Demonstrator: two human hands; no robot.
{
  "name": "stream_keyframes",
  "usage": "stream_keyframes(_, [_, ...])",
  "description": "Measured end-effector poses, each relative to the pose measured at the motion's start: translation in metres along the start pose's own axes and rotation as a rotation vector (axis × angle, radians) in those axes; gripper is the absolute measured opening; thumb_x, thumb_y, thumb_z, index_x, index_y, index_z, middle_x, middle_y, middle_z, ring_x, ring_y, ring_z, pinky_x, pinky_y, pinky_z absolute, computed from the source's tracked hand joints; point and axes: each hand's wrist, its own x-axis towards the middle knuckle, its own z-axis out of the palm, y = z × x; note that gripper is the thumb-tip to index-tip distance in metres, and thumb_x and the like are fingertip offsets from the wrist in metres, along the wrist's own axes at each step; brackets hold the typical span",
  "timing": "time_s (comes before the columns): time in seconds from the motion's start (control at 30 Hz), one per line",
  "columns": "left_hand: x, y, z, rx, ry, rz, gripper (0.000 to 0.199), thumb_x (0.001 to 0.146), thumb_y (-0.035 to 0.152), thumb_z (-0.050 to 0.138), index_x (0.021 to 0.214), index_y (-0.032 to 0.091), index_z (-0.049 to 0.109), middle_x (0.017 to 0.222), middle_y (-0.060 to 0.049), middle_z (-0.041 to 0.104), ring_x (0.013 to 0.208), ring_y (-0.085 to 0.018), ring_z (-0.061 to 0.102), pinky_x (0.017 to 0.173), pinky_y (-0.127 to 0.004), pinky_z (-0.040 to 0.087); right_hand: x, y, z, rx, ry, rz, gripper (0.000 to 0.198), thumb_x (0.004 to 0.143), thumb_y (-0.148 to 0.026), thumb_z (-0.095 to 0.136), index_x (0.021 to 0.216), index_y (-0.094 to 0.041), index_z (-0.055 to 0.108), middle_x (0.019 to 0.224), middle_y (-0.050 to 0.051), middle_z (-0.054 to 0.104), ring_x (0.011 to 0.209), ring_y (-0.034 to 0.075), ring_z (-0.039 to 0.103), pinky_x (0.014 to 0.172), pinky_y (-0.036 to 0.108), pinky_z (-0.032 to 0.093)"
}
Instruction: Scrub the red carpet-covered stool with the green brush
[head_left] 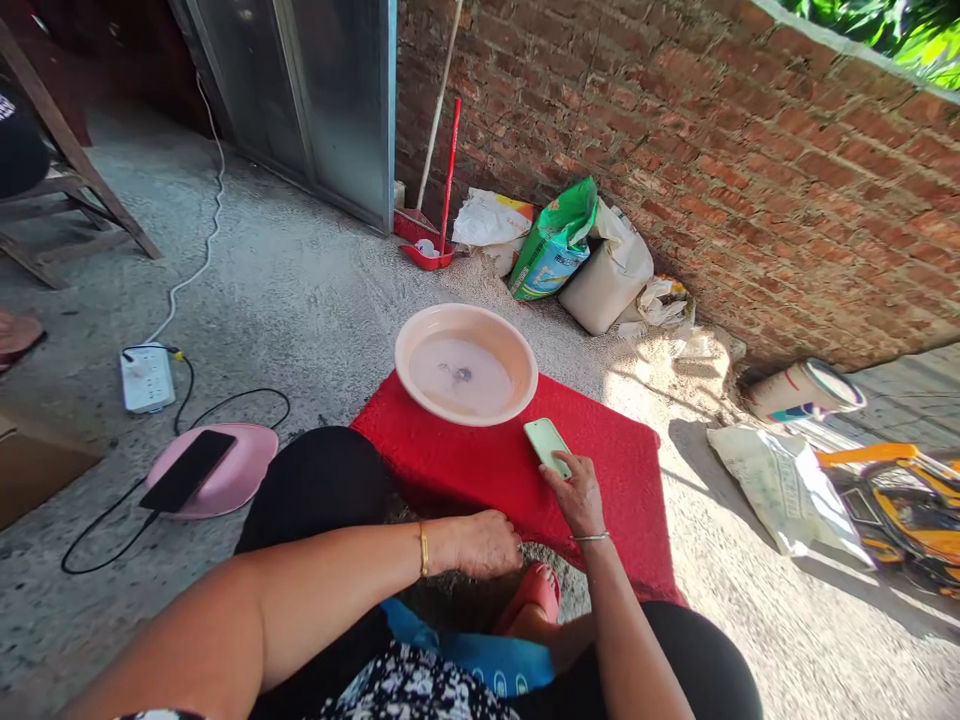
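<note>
A pale green phone (548, 446) lies at the right part of the red cloth (469, 462), with my right hand (576, 492) closed on its near end. My left hand (486, 545) is curled at the cloth's near edge, fingers turned down; whatever it may hold is hidden. Beyond both hands, a pale pink basin (517, 405) stands on the far part of the cloth, with cloudy liquid and a small dark clump inside.
A pink stool (259, 455) with a black phone (189, 470) on a cable stands left, near a white power strip (146, 378). Sacks (553, 245) and a red dustpan (426, 258) line the brick wall. A bucket (799, 390) and yellow machine (900, 500) stand right.
</note>
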Motion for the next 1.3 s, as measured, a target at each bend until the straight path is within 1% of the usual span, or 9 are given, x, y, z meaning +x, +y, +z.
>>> stream_keyframes(0.17, [-0.001,0.0,-0.006,0.012,-0.001,0.119,0.01,0.077,0.017,0.063,0.068,0.018,0.062,0.063,-0.003,0.065,0.059,-0.018,0.061,0.053,-0.029,0.044,0.002,0.057,-0.056,-0.224,0.201,0.398,0.061,0.071,-0.064,0.055,0.108,-0.017,0.067,0.094,0.013,0.057,0.093,0.029,0.055,0.079,0.042,0.044])
stream_keyframes(0.27, [-0.001,0.0,-0.007,0.01,0.018,0.121,0.011,0.077,0.016,0.062,0.067,0.018,0.061,0.062,-0.003,0.065,0.059,-0.018,0.061,0.053,-0.028,0.044,-0.001,0.06,-0.069,-0.21,0.235,0.469,0.065,0.069,-0.066,0.057,0.109,-0.016,0.066,0.095,0.014,0.059,0.093,0.03,0.055,0.08,0.043,0.044])
stream_keyframes(0.4, [-0.001,-0.001,-0.009,0.009,-0.005,0.118,0.011,0.078,0.015,0.062,0.068,0.018,0.061,0.066,-0.005,0.066,0.06,-0.017,0.061,0.054,-0.028,0.043,-0.008,0.021,-0.048,-0.058,0.114,0.199,0.055,0.072,-0.064,0.057,0.101,-0.018,0.068,0.095,0.011,0.058,0.089,0.025,0.057,0.078,0.038,0.047])
stream_keyframes(0.57, [0.002,0.0,-0.007,0.025,-0.09,0.108,0.014,0.078,0.009,0.057,0.069,0.018,0.062,0.068,-0.006,0.066,0.064,-0.019,0.059,0.059,-0.032,0.042,-0.02,-0.053,-0.007,0.124,-0.275,-0.28,0.032,0.079,-0.045,0.062,0.103,-0.025,0.066,0.102,0.007,0.057,0.088,0.018,0.058,0.077,0.031,0.049])
stream_keyframes(0.73, [0.002,0.001,-0.006,0.037,-0.095,0.1,0.014,0.074,0.006,0.057,0.069,0.018,0.063,0.07,-0.007,0.065,0.067,-0.023,0.059,0.058,-0.036,0.042,-0.009,-0.073,0.014,0.146,-0.387,-0.4,0.031,0.078,-0.04,0.066,0.105,-0.025,0.066,0.102,0.005,0.056,0.091,0.017,0.058,0.08,0.03,0.049])
stream_keyframes(0.83, [0.001,0.0,-0.008,0.022,-0.093,0.133,0.011,0.076,0.01,0.06,0.07,0.019,0.063,0.066,-0.004,0.064,0.063,-0.02,0.059,0.055,-0.033,0.041,0.008,-0.052,0.015,0.206,-0.33,-0.281,0.033,0.076,-0.045,0.065,0.1,-0.023,0.068,0.098,0.005,0.058,0.086,0.017,0.058,0.076,0.03,0.048])
stream_keyframes(0.93, [0.0,-0.001,-0.01,0.022,-0.073,0.158,0.007,0.076,0.014,0.063,0.071,0.018,0.063,0.068,-0.005,0.065,0.064,-0.02,0.06,0.054,-0.032,0.043,0.023,-0.019,0.004,0.178,-0.12,-0.016,0.041,0.072,-0.054,0.062,0.095,-0.021,0.07,0.095,0.007,0.06,0.086,0.02,0.059,0.077,0.034,0.047])
stream_keyframes(1.1, [-0.002,0.0,-0.012,0.035,-0.005,0.147,0.009,0.077,0.016,0.063,0.068,0.017,0.063,0.066,-0.005,0.065,0.06,-0.019,0.06,0.051,-0.03,0.043,0.025,0.025,-0.038,-0.15,0.138,0.457,0.056,0.069,-0.058,0.06,0.109,-0.02,0.069,0.104,0.014,0.058,0.09,0.028,0.059,0.08,0.042,0.044])
stream_keyframes(1.3, [-0.003,0.0,-0.011,0.046,0.039,0.14,0.011,0.079,0.018,0.062,0.068,0.018,0.062,0.066,-0.004,0.065,0.06,-0.017,0.061,0.053,-0.029,0.043,0.013,0.044,-0.065,-0.278,0.188,0.51,0.057,0.071,-0.058,0.06,0.112,-0.02,0.067,0.102,0.014,0.057,0.092,0.028,0.057,0.079,0.041,0.044])
